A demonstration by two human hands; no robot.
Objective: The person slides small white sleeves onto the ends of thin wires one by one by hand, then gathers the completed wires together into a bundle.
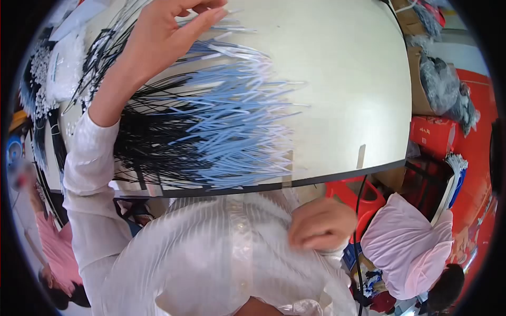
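Observation:
My left hand (pixel 168 34) reaches over the far left of the table, its thumb and fingers drawn together in a pinch by the top edge of the view. Pale wire ends show close to the thumb tip, but what the pinch holds cannot be made out. Below it spreads a wide layer of thin wires, black ones (pixel 153 137) on the left and blue ones (pixel 226 121) with whitish tips on the right. My right hand (pixel 323 224), slightly blurred, is curled in front of my shirt, off the table's near edge. Its inner side is hidden, and no object shows.
The pale table (pixel 337 79) has a dark near edge. Clear bags of small white parts (pixel 66 66) lie at the left. On the right are a box with plastic bags (pixel 440 84), a red box (pixel 432 134) and a red stool (pixel 363 200). People in pink (pixel 408 245) sit nearby.

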